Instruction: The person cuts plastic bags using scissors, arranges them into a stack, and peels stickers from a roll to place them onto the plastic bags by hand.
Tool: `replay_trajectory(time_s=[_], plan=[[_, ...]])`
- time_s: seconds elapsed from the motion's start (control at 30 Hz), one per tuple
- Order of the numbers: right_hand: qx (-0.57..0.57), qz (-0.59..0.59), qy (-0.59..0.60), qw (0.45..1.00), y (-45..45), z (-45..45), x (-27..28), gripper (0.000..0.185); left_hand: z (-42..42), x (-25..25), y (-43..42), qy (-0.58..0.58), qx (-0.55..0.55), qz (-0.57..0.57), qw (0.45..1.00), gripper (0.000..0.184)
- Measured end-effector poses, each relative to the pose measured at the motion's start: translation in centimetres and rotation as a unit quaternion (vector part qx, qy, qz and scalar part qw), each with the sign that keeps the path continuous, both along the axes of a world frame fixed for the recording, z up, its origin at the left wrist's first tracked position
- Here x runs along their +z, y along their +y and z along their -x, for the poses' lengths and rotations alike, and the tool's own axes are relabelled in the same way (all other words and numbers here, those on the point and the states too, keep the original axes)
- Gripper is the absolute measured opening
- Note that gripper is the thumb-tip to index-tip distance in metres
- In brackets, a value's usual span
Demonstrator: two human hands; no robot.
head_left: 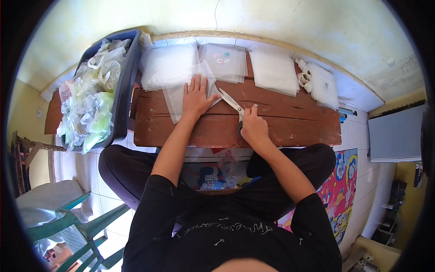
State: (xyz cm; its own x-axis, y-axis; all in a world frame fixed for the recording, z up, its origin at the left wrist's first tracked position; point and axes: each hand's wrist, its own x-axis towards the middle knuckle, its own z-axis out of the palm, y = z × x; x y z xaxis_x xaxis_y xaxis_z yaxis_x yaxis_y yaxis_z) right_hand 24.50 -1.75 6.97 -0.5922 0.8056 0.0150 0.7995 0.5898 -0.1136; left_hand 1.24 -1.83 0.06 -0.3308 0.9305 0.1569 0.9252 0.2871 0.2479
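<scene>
My left hand (196, 98) lies flat with fingers spread on a clear plastic bag (171, 100), pressing it against the brown wooden table (290, 124). In my right hand (255, 128) is a pair of scissors (232, 103) with silver blades and a dark handle. The blades point up and left, their tips by the right corner of the bag, close to my left thumb. Whether they touch the plastic I cannot tell. Behind my left hand is a stack of clear plastic bags (168, 65), and beside it lies another stack (224, 72) with small round stickers on top.
More plastic stacks, one whitish (273, 72) and one clear (324, 85), lie at the table's back right, with off-white rolls (303, 75) between them. At left stands a dark blue bin (124, 88) full of crumpled plastic. A green chair (86, 226) is lower left.
</scene>
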Motion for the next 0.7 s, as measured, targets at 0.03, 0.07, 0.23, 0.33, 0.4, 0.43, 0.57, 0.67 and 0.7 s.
replay_trajectory(time_s=[0.03, 0.07, 0.23, 0.33, 0.4, 0.43, 0.57, 0.67, 0.7], plan=[[-0.005, 0.003, 0.012, 1.000, 0.0, -0.2, 0.1, 0.021, 0.0, 0.1, 0.0, 0.003, -0.001, 0.001, 1.000, 0.094], [-0.005, 0.003, 0.012, 1.000, 0.0, -0.4, 0.1, 0.021, 0.0, 0.2, 0.0, 0.003, -0.001, 0.001, 1.000, 0.094], [0.002, -0.002, -0.001, 1.000, -0.2, -1.1, -0.1, 0.017, 0.0, 0.3, -0.1, 0.002, 0.001, -0.001, 1.000, 0.096], [0.004, 0.000, 0.003, 1.000, -0.4, -1.3, -0.1, 0.017, -0.1, 0.3, -0.2, 0.010, 0.000, -0.001, 1.000, 0.093], [0.007, 0.002, 0.005, 1.000, -0.6, -1.6, -0.2, 0.016, -0.1, 0.4, -0.2, 0.011, 0.000, 0.001, 1.000, 0.094], [0.009, 0.004, 0.007, 1.000, -0.5, -1.7, -0.2, 0.016, -0.1, 0.4, -0.2, 0.011, -0.001, 0.002, 1.000, 0.094], [0.019, 0.009, -0.001, 1.000, -0.1, -1.5, 0.2, 0.019, -0.1, 0.4, -0.3, 0.016, 0.001, -0.008, 1.000, 0.095], [0.020, 0.010, -0.021, 1.000, 0.1, -1.1, 0.9, 0.023, -0.2, 0.6, -0.3, 0.008, -0.001, -0.003, 1.000, 0.095], [0.020, 0.023, -0.016, 0.999, 0.0, -0.9, 1.2, 0.025, -0.2, 0.7, -0.3, 0.011, -0.001, -0.002, 1.000, 0.095]])
